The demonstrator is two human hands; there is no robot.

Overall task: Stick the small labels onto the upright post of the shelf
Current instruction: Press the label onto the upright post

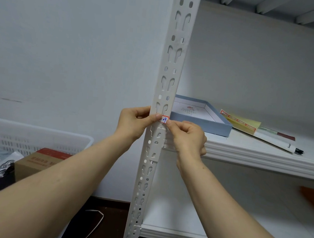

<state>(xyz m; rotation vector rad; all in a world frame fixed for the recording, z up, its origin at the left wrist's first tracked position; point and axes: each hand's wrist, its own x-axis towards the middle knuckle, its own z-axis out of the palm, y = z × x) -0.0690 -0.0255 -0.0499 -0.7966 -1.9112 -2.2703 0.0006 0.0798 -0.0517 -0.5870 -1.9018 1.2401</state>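
— Label first: where does it sit?
— On the front face of the upright post, just above the joint where the shelf board meets the post. It is red-bordered with blue handwriting, and its long axis runs across the post. The post itself stands near vertical, leaning slightly right toward the top.
— And the hands?
— The left hand grips the post from its left, fingers curled at the edge, thumb pressing the label's left end. The right hand, right of the post, pinches the label's right edge between thumb and forefinger.
— Anything else?
— Right of the post, on the board: a blue box lid, a label sheet, a marker.
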